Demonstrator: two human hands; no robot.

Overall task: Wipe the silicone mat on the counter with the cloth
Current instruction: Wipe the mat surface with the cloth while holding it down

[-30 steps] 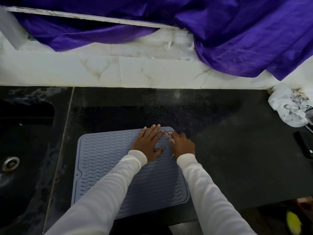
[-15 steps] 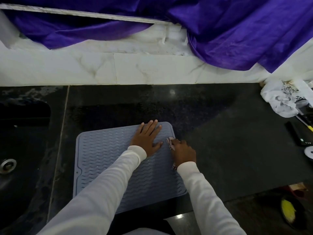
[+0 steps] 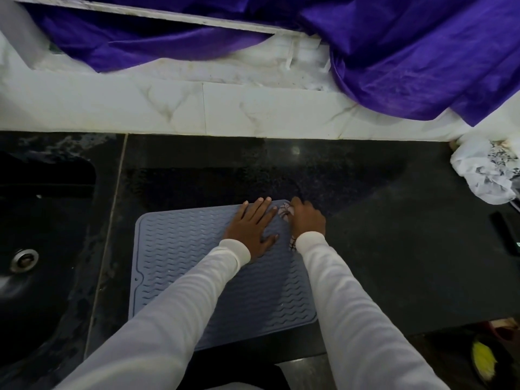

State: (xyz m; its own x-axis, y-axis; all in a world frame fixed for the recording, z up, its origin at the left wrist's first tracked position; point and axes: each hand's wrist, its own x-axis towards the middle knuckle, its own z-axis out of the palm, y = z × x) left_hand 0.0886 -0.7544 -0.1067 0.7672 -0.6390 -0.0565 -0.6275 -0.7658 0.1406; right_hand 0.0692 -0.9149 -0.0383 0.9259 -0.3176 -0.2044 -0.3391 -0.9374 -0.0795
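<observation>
Black stone sink (image 3: 42, 235) with a round steel drain (image 3: 24, 259) sits at the far left, sunk into the dark polished counter (image 3: 394, 263). To its right lies the grey-blue ribbed silicone mat (image 3: 183, 254), flat on the counter near the front edge. The left hand (image 3: 251, 225) presses down on the mat's far right part, fingers (image 3: 260, 206) straight and slightly spread, pinning it. Just beside it, the right hand (image 3: 306, 219) is bunched over a small patterned pink-and-white cloth (image 3: 285, 211), its fingers curled round the fabric at the mat's far right corner. A second ago this hand was there too; half a second ago it sat a little nearer along the right edge, and it has since pushed back out to the corner. That reads as short back-and-forth strokes along the right margin, so only this strip seems covered and the broad left and near areas look still to do. Further right, a crumpled white printed plastic bag (image 3: 484, 173) rests by the wall, with purple satin fabric (image 3: 408, 52) draped above.
</observation>
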